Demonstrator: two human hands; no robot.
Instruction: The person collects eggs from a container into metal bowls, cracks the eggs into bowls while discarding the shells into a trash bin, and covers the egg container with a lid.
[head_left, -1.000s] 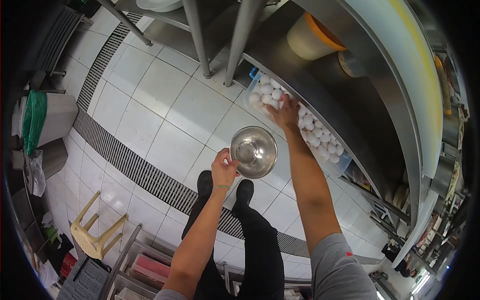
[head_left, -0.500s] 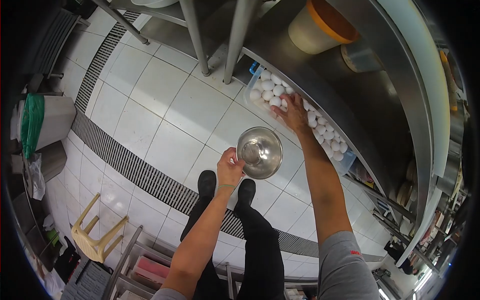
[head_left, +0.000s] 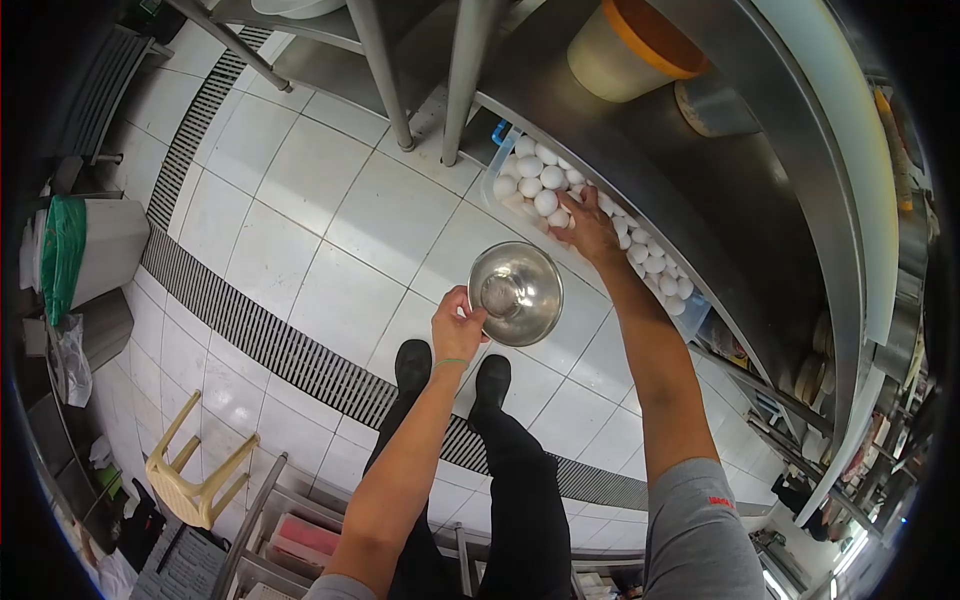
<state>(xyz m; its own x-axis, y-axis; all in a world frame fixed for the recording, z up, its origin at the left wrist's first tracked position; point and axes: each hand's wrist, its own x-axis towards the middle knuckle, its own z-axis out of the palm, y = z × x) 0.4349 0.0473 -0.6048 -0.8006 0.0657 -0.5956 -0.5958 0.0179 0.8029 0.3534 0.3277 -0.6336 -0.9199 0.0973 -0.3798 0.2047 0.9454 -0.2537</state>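
My left hand (head_left: 459,318) pinches the rim of a shiny metal bowl (head_left: 535,295), which is held above the floor with its opening facing up. No egg shows inside the bowl. A clear plastic bin (head_left: 490,188) full of white eggs (head_left: 529,167) sits on the low shelf to the right. Inside it is my right hand (head_left: 592,232), its thumb and fingers curled around an egg (head_left: 558,217) among the others. The fingertips are partly hidden between the eggs.
A steel shelf (head_left: 640,150) overhangs the bin and carries an orange-rimmed bucket (head_left: 620,60). Metal table legs (head_left: 465,85) stand ahead. A floor drain grate (head_left: 270,325) crosses the tiles. At left are a yellow plastic stool (head_left: 195,480) and a bin with a green bag (head_left: 65,245).
My right hand's spread fingers have drawn in around an egg in the bin. The bowl, in my left hand, has shifted slightly up in the view.
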